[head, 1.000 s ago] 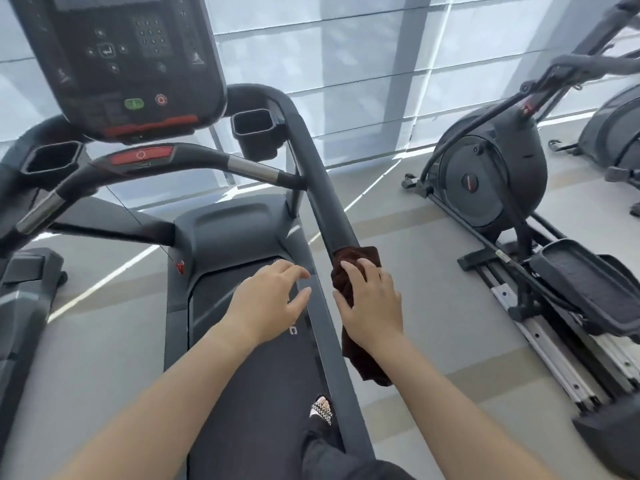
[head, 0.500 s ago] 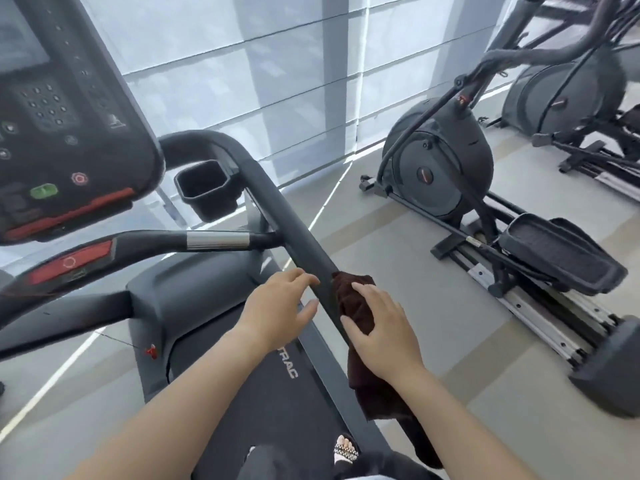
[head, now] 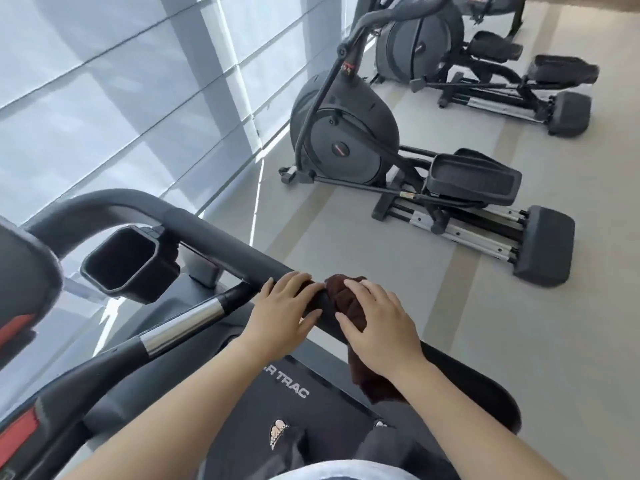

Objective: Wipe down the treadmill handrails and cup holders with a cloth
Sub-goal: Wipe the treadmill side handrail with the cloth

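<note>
At the far left of the treadmill, the cup holder (head: pixel 130 263) hangs open-mouthed just under the bend of the right handrail (head: pixel 221 237), apparently not yet reached by the cloth. Moving rightward along that rail, the left hand (head: pixel 282 315) lies across it with fingers spread and draped over the top, resting on the bar rather than closed on anything. Just beside it, touching the rail, the dark brown cloth (head: pixel 346 303) is bunched around the bar, and the right hand (head: pixel 377 332) presses down on it, fingers curled over the wad and clamping it against the rail while a loose tail hangs below the wrist. To wipe well here, the right hand should probably wrap the cloth fully round the bar and draw it in one firm stroke toward the bend, the left hand steadying ahead and gathering in the dangling tail. Farther right, an elliptical trainer (head: pixel 346 136) stands well apart on the floor.
</note>
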`<state>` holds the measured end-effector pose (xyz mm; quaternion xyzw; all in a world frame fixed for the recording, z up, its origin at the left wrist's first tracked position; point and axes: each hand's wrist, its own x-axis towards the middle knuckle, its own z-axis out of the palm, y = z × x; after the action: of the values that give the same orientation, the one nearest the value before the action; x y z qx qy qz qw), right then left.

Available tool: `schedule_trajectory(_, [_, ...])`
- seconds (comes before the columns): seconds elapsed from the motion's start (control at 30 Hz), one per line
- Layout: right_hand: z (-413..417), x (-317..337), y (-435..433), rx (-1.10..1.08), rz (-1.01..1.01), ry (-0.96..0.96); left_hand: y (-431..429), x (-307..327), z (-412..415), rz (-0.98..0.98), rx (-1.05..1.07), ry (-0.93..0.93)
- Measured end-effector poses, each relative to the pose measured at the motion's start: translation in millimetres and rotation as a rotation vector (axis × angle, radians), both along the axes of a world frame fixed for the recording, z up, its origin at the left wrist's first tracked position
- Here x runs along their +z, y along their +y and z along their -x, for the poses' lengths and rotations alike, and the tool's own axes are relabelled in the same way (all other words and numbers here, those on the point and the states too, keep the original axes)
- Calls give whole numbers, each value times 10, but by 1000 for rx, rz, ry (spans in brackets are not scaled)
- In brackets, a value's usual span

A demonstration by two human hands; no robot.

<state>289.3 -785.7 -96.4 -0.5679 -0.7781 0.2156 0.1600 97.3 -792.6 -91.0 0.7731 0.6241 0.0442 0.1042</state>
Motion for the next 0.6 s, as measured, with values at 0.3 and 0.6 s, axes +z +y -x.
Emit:
schedule_trajectory(0.3, [-540,-23,-299,-111,-59,-1,-35,-116,-271,-7,158,-33])
schedule_trajectory(0.6, [-550,8,2,24,124,123,-137,-77,-592,10,322,-83])
